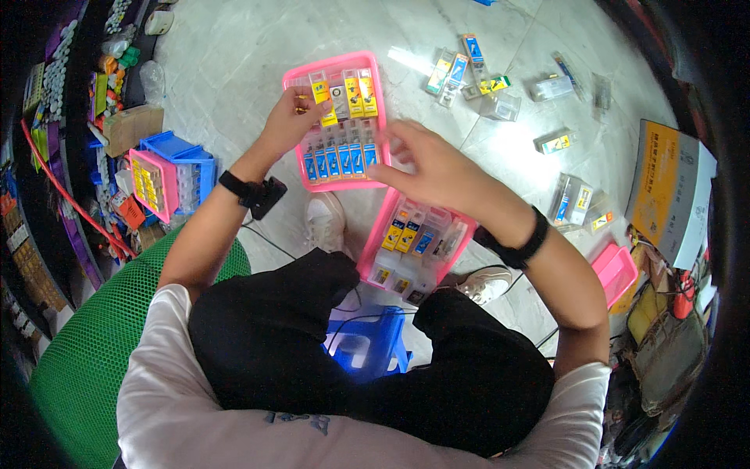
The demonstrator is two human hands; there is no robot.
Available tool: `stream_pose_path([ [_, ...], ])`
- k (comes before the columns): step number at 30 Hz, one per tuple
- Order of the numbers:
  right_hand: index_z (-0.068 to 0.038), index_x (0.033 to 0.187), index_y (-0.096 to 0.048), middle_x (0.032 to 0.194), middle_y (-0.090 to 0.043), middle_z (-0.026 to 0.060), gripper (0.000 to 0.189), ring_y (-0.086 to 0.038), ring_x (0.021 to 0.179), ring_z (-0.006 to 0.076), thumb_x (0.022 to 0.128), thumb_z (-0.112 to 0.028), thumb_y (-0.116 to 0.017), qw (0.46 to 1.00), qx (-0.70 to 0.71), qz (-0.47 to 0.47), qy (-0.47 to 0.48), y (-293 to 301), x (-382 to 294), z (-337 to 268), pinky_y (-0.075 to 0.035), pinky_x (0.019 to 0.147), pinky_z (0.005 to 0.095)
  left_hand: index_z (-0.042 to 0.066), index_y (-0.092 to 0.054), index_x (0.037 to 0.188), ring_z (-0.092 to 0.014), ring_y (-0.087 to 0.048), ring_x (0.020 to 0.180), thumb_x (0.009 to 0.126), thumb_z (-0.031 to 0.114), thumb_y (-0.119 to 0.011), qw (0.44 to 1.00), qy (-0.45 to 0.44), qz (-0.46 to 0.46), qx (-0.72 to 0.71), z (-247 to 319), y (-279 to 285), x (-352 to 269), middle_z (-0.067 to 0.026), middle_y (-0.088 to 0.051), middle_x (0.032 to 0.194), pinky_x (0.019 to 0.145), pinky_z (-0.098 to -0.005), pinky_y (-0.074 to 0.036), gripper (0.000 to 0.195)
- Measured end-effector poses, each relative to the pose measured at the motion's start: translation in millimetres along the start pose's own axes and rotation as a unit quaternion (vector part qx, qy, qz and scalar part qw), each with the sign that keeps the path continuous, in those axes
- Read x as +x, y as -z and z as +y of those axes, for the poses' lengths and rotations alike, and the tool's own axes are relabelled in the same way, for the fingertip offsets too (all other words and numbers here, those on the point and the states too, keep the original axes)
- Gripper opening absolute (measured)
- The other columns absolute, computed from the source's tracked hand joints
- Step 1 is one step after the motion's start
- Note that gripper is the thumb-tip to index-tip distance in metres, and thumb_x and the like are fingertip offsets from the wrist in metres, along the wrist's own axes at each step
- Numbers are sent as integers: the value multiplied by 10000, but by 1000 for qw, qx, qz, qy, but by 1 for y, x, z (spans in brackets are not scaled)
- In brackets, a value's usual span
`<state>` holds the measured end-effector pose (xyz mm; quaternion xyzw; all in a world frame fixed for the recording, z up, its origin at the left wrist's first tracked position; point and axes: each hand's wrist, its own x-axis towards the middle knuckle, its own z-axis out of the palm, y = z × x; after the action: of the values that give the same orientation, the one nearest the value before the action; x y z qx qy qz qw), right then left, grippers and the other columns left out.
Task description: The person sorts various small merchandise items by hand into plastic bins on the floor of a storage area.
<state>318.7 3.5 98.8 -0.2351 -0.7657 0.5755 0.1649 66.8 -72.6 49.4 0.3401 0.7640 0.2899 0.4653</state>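
My left hand holds a clear plastic box with a yellow label over the far pink tray. In that tray stand rows of clear boxes with yellow labels and blue labels. My right hand, blurred, is over the tray's right edge with thumb and fingers apart; nothing shows between them. Nearer to me, the second pink tray lies between my feet, with yellow-labelled boxes and other clear boxes inside.
Loose clear boxes lie on the tiled floor at right. A small pink tray and cardboard are farther right. At left are blue bins, another pink tray and a green mesh surface. A blue stool is beneath me.
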Motion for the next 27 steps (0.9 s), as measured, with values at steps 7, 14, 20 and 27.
stream_pose_path([
  [7, -8, 999, -526, 916, -579, 58, 195, -547, 840, 115, 819, -54, -584, 970, 104, 18, -220, 89, -99, -9, -453, 765, 250, -73, -400, 1127, -177, -613, 770, 784, 110, -591, 985, -15, -101, 138, -4, -2, 45, -145, -609, 903, 622, -280, -503, 433],
  [14, -13, 1053, -517, 877, -584, 53, 277, -545, 723, 112, 858, -207, -550, 893, -5, 134, -429, 131, -224, 10, -453, 643, 249, -2, -499, 1109, -249, -548, 945, 753, 183, -641, 943, -134, 31, 302, 4, 20, 38, -185, -549, 1058, 776, -344, -442, 425],
  [20, 5, 1062, -536, 936, -611, 189, 427, -600, 841, 301, 792, -322, -586, 817, -134, 12, -561, 103, -300, 40, -469, 720, 359, 29, -393, 1248, -310, -392, 1134, 721, 189, -683, 877, -291, -31, 382, -12, 19, 54, -174, -437, 1232, 959, -404, -303, 622],
  [27, 10, 999, -554, 861, -608, 195, 347, -590, 828, 331, 760, -238, -597, 781, -193, 188, -563, 73, -351, 101, -463, 723, 388, 5, -376, 1254, -276, -429, 1107, 757, 110, -647, 958, -130, -137, 215, -26, 9, 73, -174, -468, 1159, 904, -356, -377, 576],
])
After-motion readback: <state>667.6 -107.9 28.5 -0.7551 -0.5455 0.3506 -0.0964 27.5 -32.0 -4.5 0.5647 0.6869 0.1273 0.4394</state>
